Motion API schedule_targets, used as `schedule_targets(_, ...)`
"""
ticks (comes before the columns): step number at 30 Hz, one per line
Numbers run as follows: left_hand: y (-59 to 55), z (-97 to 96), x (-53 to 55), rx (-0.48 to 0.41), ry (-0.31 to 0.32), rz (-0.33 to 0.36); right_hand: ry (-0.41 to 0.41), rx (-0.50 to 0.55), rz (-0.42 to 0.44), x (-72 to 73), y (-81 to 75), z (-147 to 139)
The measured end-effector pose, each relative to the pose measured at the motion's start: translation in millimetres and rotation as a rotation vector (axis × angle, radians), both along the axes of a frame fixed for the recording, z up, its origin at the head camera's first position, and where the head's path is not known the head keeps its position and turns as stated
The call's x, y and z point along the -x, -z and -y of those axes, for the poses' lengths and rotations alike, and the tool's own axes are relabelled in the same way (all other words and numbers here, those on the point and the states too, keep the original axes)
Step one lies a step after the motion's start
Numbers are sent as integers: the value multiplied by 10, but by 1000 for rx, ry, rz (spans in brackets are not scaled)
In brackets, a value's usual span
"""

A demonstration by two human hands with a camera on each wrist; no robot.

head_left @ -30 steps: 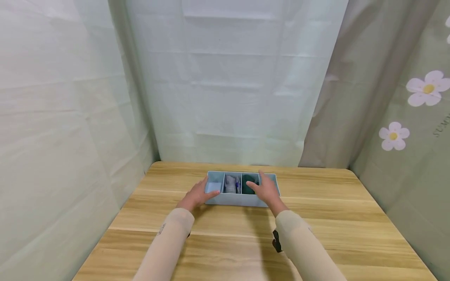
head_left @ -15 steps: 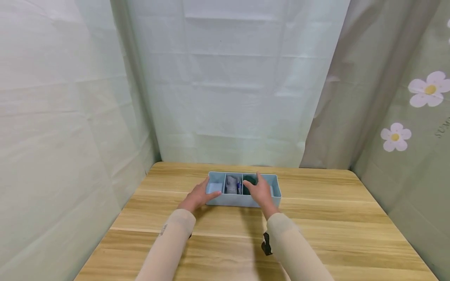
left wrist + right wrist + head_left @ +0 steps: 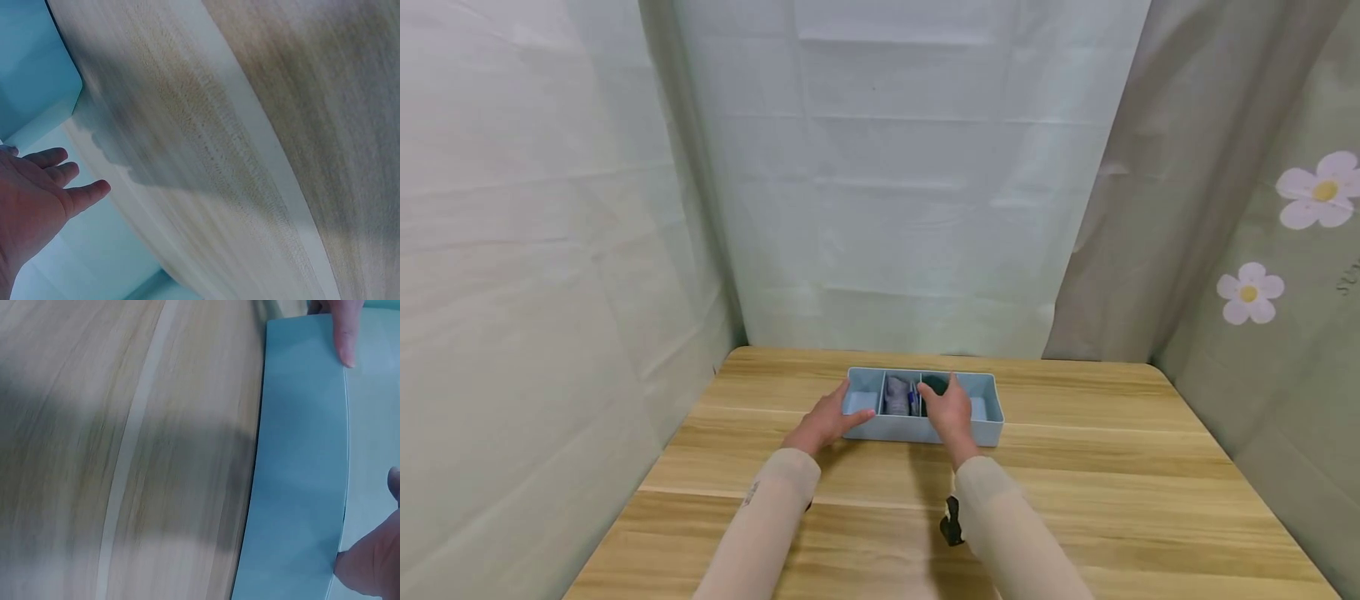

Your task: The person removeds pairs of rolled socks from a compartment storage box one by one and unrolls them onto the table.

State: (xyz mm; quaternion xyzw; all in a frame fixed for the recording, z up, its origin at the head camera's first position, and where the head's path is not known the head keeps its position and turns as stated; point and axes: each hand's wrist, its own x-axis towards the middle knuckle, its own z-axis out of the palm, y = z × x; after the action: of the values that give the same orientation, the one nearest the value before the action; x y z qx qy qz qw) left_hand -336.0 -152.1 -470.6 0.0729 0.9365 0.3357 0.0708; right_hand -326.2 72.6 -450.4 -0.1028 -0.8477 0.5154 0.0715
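A light blue box (image 3: 895, 428) with a row of compartments sits on the table. The left hand (image 3: 829, 414) is at its left end, thumb on the front rim and fingers along the end wall; in the left wrist view the fingers (image 3: 53, 162) look straight and spread. Over the third compartment, the right hand (image 3: 949, 410) has thumb and index finger apart, partly covering a dark green cloth (image 3: 935, 384). A grey soft bundle (image 3: 897, 395) lies in the second compartment beside a small blue-and-white item (image 3: 913, 398). In the right wrist view the right thumb (image 3: 365, 565) is at the front rim.
The wooden table (image 3: 1112, 483) reaches back to a white hanging sheet (image 3: 887, 208). Cloth walls stand on both sides, the right curtain (image 3: 1285, 400) printed with flowers. Black straps (image 3: 951, 522) show at the right sleeve.
The right hand has shifted left, from the divider beside the rightmost compartment to over the green cloth. The left hand keeps its place at the box's left end.
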Motion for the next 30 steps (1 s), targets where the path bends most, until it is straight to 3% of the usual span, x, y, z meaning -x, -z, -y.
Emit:
schedule_targets(10, -19, -6, -7, 11, -14, 15, 75, -62, 0, 9, -5, 115)
schedule_targets(21, -16, -18, -6, -14, -4, -5, 64, -88, 6, 71, -20, 55)
schedule_targets(30, -20, -27, -36, -21, -25, 17, 64, -77, 18, 47, -32, 72)
